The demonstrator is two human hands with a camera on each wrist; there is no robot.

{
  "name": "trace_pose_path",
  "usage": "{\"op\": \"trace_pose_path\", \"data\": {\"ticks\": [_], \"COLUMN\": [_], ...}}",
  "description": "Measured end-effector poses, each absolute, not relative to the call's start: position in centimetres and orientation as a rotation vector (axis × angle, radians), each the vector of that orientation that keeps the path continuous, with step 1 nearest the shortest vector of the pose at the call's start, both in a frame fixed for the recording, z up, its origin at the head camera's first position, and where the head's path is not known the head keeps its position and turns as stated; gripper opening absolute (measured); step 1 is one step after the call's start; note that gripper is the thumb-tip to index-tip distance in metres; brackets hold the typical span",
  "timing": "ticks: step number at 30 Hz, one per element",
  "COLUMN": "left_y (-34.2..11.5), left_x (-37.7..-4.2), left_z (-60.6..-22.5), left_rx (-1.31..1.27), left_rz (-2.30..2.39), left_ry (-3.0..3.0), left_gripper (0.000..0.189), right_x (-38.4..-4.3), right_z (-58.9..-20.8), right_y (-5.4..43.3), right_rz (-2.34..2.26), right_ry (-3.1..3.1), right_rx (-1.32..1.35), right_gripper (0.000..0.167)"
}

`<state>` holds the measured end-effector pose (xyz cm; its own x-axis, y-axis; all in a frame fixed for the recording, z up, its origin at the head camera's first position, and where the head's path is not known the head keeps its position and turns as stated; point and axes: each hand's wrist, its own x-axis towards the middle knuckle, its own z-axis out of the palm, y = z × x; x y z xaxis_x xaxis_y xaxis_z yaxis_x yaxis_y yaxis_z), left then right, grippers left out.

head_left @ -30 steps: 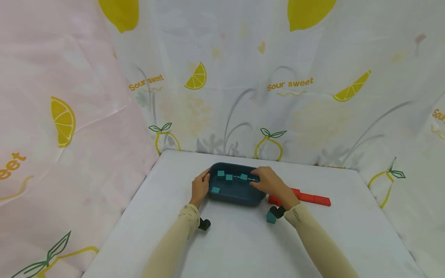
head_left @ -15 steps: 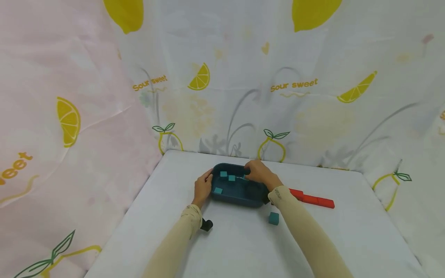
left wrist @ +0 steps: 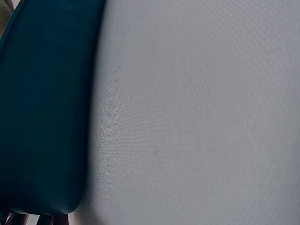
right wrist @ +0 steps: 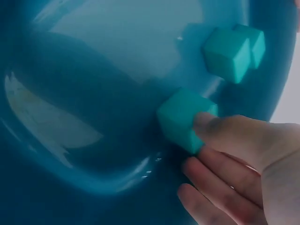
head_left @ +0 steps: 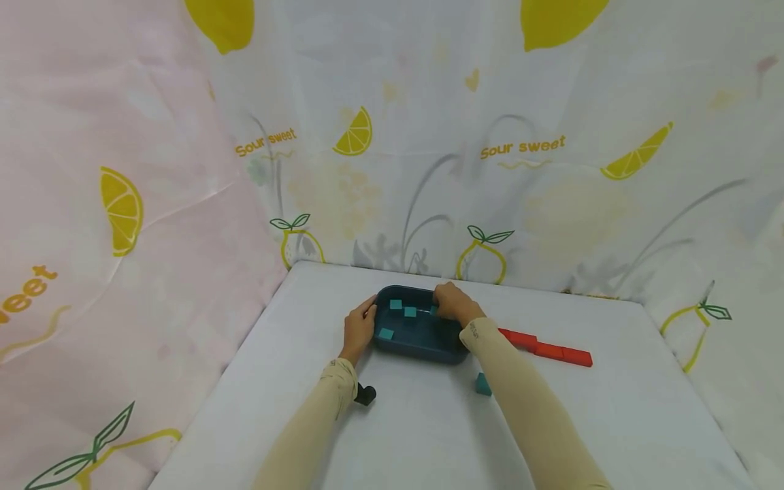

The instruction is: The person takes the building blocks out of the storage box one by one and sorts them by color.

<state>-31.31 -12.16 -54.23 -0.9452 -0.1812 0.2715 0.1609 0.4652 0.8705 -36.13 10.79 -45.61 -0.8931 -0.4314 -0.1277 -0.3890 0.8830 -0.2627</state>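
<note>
A dark blue rectangular tray (head_left: 422,352) lies on the white table with several teal cubes inside. At its left end my left hand (head_left: 358,331) grips the wall; a few fingertips (left wrist: 46,220) show past the tray's corner in the left wrist view. My right hand (head_left: 456,303) reaches over the right side of the tray into it. There its thumb and fingers pinch a teal cube (right wrist: 180,117), mostly hidden by the hand in the head view. Two more teal cubes (right wrist: 227,55) sit close together beyond it, and another teal cube (head_left: 386,333) is at the tray's near left.
A row of red blocks (head_left: 562,352) lies on the table to the right of the tray. One teal cube (head_left: 483,384) stands outside the tray, beside the right sleeve. Lemon-printed cloth (head_left: 392,170) hangs behind the table.
My right hand has shifted left and down from above the tray's right side onto a teal cube, now pinching it. My left hand stays at the tray's left end.
</note>
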Motion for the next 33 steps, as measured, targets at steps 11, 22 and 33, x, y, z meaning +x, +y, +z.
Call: {"op": "trace_pose_path", "data": {"ticks": [11,22,33], "left_y": [-12.1,-12.2,-12.2], "left_x": [-31.1,-31.2,-31.1], "left_z": [-53.9,-54.1,-54.0], "left_rx": [0.03,0.012,-0.006], "left_rz": [-1.476,-1.466,-1.458], "left_ry": [-2.388,-2.39,-2.387], "left_gripper": [0.033,0.033,0.033], "right_x": [-36.4,-36.7,-35.1], "right_z": [-46.6,-46.3,-41.8], "right_y": [10.5,10.6,12.1], "right_rz": [-0.36,-0.341,-0.374], "right_ry": [2.86,2.893,2.962], "right_rx": [-0.533,-0.667,-0.872], "right_gripper": [0.02,0.01,0.005]}}
